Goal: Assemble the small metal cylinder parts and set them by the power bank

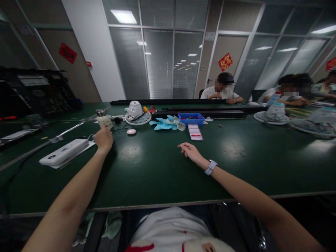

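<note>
A small cream bottle (pixel 104 121) with a metallic cap and printed pattern stands at the left back part of the table. My left hand (pixel 104 139) is closed at its lower part, and the hand hides the bottle's base. Beside it lies a pale pink oval object (pixel 131 132). My right hand (pixel 190 151), with a watch on its wrist, is over the middle of the table, holding nothing. Its fingers are loosely bent and apart, nearest to a stack of pinkish-white cards or packets (pixel 195 132).
A white power strip or box (pixel 64 152) lies at left. Farther back are a white fan part (pixel 135 111), light blue fan blades (pixel 166 123) and a blue tray (pixel 191 119). Black bars (pixel 168 102) cross the table. A person (pixel 220 90) sits opposite.
</note>
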Tool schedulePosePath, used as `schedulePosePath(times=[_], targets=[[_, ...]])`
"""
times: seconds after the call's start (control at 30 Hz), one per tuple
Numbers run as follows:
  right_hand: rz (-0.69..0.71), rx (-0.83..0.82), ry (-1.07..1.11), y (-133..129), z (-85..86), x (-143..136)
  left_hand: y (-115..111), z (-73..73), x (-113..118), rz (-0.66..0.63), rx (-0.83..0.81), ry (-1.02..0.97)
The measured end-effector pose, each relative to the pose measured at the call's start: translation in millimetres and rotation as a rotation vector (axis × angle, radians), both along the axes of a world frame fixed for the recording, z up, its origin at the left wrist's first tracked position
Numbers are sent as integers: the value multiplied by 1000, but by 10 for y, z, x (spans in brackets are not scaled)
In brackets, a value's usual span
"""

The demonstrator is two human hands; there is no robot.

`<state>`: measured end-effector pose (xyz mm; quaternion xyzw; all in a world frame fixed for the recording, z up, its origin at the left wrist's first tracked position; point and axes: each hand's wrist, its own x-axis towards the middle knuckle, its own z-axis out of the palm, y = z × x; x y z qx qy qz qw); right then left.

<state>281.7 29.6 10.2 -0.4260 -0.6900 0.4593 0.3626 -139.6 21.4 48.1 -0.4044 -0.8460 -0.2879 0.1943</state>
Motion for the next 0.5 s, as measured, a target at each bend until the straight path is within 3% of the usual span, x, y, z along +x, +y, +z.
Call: schedulePosePath(times=[0.2, 0.5], targets=[[-37, 22, -24, 52, -64, 12, -70, 36, -14, -57, -3, -76], [-28, 39, -34, 99, -94, 32, -5, -83, -130, -104, 37, -110]])
